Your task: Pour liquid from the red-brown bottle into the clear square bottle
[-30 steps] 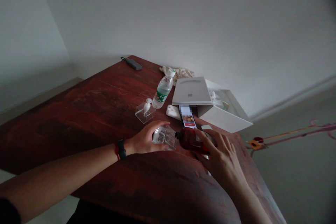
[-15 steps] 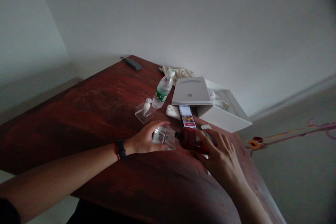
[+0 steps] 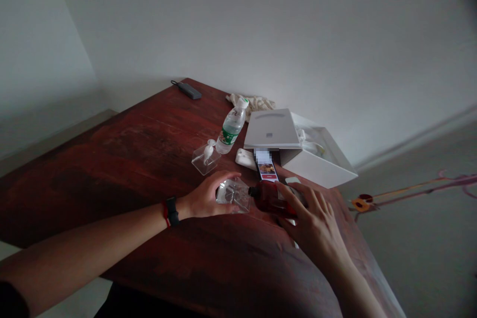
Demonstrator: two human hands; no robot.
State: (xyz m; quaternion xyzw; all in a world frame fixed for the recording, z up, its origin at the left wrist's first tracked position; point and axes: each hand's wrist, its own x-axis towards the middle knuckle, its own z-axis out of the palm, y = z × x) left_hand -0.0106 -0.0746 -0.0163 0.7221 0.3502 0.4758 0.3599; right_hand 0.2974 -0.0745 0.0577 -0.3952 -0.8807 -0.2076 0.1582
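Observation:
My left hand (image 3: pixel 203 198) is wrapped round a clear, faceted container (image 3: pixel 237 194), thumb on the near side and fingers on the far side. A bottle of dark red liquid (image 3: pixel 269 198) lies nearly on its side in my right hand (image 3: pixel 315 216). Its uncapped black neck points left, at the edge of the container; whether liquid flows cannot be made out. Beyond my left hand a small white pump-like piece (image 3: pixel 209 151) rests in or on a clear plastic tray (image 3: pixel 203 163). Part of the red bottle is covered by my right fingers.
A water bottle with a green label (image 3: pixel 229 131) stands behind the tray. Farther right are a white box (image 3: pixel 320 166), its lid (image 3: pixel 272 128), a lit phone (image 3: pixel 267 169) and a white case (image 3: pixel 245 158). A cloth (image 3: pixel 257 103) and a grey device (image 3: pixel 189 90) lie near the wall.

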